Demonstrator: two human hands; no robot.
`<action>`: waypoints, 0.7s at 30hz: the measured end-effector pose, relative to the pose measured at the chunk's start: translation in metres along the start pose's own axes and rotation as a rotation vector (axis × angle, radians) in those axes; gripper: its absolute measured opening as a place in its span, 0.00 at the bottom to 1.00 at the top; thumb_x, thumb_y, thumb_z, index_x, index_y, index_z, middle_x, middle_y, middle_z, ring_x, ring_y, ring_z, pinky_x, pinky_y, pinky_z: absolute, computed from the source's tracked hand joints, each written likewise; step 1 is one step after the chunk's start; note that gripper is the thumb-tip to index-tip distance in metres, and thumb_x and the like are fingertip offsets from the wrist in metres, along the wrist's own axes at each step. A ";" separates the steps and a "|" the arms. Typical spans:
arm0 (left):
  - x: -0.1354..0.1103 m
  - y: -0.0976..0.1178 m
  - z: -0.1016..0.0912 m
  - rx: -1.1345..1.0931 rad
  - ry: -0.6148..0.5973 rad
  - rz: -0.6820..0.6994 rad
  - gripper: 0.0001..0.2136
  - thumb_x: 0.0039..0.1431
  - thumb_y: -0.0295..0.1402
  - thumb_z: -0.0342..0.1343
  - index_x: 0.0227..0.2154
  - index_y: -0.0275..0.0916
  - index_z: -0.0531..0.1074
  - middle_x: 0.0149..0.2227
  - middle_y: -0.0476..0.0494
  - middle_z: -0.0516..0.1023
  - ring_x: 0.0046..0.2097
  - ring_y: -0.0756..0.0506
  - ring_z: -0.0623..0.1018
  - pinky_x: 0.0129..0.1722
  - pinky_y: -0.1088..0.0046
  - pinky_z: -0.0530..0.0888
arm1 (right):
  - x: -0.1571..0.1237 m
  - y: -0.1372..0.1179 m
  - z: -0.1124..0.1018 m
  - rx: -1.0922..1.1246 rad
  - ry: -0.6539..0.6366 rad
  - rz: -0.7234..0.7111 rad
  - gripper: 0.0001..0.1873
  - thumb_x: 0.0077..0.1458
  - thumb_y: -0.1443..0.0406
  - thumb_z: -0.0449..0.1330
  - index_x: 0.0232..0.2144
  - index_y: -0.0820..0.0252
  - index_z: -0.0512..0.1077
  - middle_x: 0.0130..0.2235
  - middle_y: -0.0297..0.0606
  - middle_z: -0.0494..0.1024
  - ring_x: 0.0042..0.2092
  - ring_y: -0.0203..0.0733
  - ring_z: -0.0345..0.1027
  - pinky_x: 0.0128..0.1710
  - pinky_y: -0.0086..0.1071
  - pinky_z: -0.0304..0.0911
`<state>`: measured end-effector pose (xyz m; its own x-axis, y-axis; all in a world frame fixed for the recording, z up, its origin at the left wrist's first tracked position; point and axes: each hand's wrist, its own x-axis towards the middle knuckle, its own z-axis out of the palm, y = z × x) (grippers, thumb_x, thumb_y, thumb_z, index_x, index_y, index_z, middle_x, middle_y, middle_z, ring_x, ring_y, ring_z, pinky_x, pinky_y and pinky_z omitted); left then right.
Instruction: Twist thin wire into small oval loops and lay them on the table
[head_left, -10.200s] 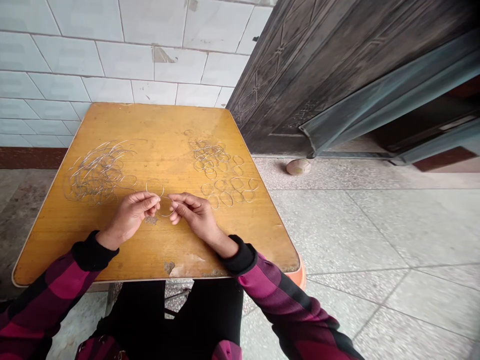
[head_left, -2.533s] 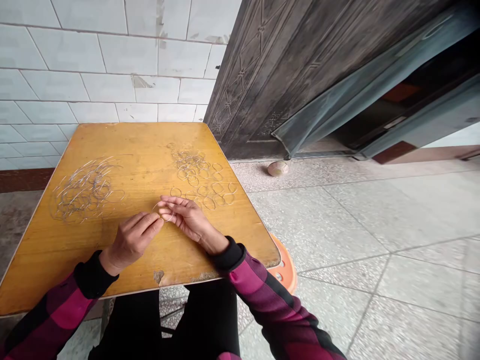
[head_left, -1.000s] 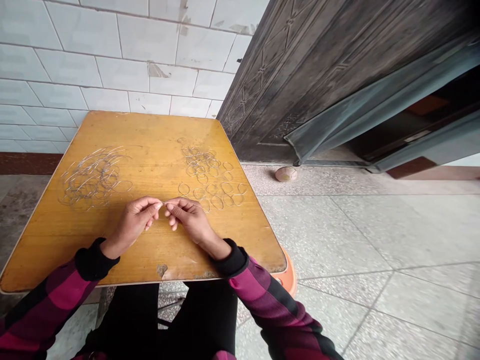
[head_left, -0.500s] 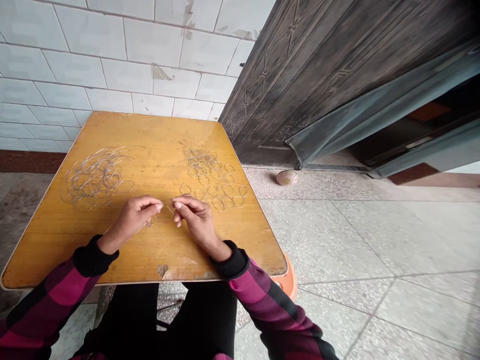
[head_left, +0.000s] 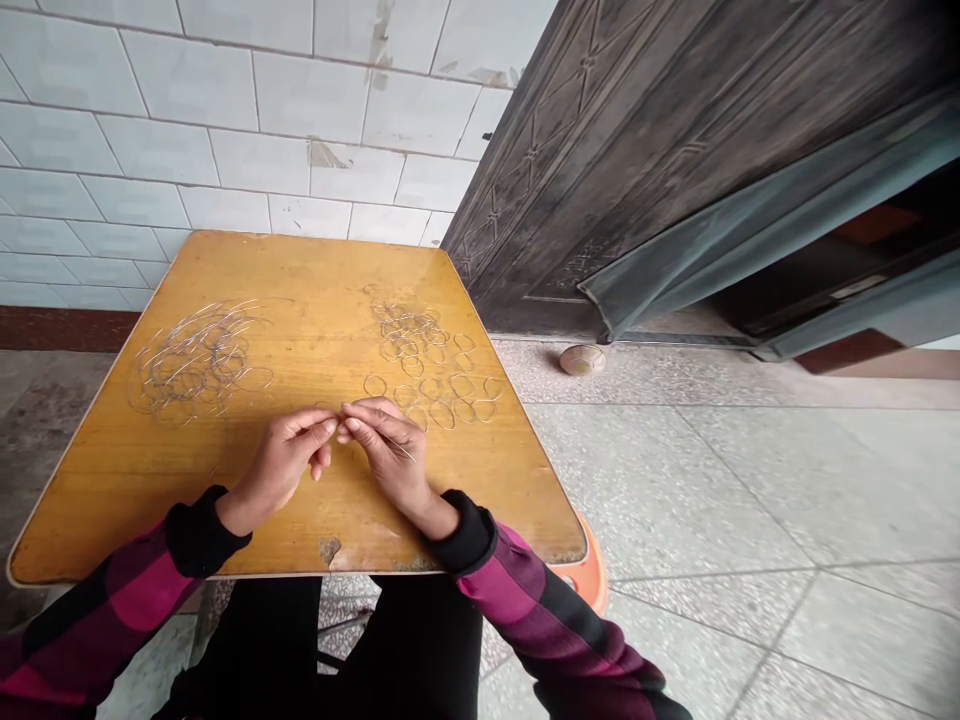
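My left hand [head_left: 283, 452] and my right hand [head_left: 390, 450] meet fingertip to fingertip over the near half of the wooden table. Both are pinched on a thin metal wire [head_left: 403, 451], whose end sticks out past the right fingers. Most of the wire is hidden by my fingers. Left of my hands lies a tangled heap of curved wire pieces [head_left: 196, 360]. Beyond my right hand are several small wire rings [head_left: 441, 414], with a denser pile of rings [head_left: 409, 330] behind them.
The yellow-brown table [head_left: 315, 270] stands by a white tiled wall [head_left: 315, 95]. To its right are a dark carved wooden door [head_left: 600, 130], a grey-green curtain [head_left: 675, 260] and a roundish stone-like object [head_left: 582, 360] on the floor. An orange stool [head_left: 589, 575] shows under the near right corner.
My hands have come together from a small gap, so the fingertips now touch. The wire's end now points out across my right hand. The view has shifted slightly.
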<state>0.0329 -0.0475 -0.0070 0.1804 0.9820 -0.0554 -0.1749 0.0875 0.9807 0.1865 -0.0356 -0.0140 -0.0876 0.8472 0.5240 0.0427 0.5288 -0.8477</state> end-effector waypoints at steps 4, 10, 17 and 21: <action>0.003 0.003 0.002 -0.169 -0.014 -0.071 0.13 0.49 0.40 0.65 0.30 0.34 0.77 0.24 0.48 0.73 0.22 0.54 0.69 0.18 0.80 0.65 | 0.000 0.000 0.001 -0.020 -0.009 -0.044 0.10 0.58 0.63 0.61 0.42 0.49 0.79 0.37 0.37 0.78 0.38 0.39 0.73 0.39 0.35 0.70; 0.003 0.005 0.004 -0.232 0.031 -0.099 0.12 0.46 0.39 0.66 0.28 0.35 0.75 0.22 0.49 0.74 0.22 0.53 0.71 0.19 0.80 0.66 | -0.003 -0.001 0.002 -0.014 -0.039 -0.081 0.11 0.59 0.65 0.61 0.42 0.47 0.79 0.37 0.37 0.78 0.37 0.38 0.72 0.38 0.35 0.70; 0.004 0.011 0.002 -0.394 0.051 -0.153 0.13 0.44 0.37 0.68 0.26 0.34 0.72 0.22 0.50 0.73 0.21 0.55 0.71 0.17 0.82 0.63 | -0.004 -0.002 0.001 -0.086 -0.058 -0.164 0.13 0.59 0.66 0.61 0.45 0.45 0.78 0.36 0.36 0.79 0.36 0.38 0.72 0.35 0.34 0.69; 0.007 0.011 -0.003 -0.562 0.023 -0.196 0.10 0.44 0.30 0.68 0.27 0.34 0.73 0.25 0.49 0.76 0.22 0.56 0.72 0.19 0.84 0.67 | -0.004 -0.004 0.000 -0.066 -0.062 -0.182 0.16 0.59 0.67 0.61 0.48 0.43 0.76 0.35 0.35 0.79 0.35 0.37 0.72 0.34 0.32 0.69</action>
<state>0.0297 -0.0394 0.0026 0.2410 0.9414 -0.2358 -0.6271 0.3365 0.7025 0.1865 -0.0413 -0.0124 -0.1608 0.7334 0.6605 0.0856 0.6770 -0.7310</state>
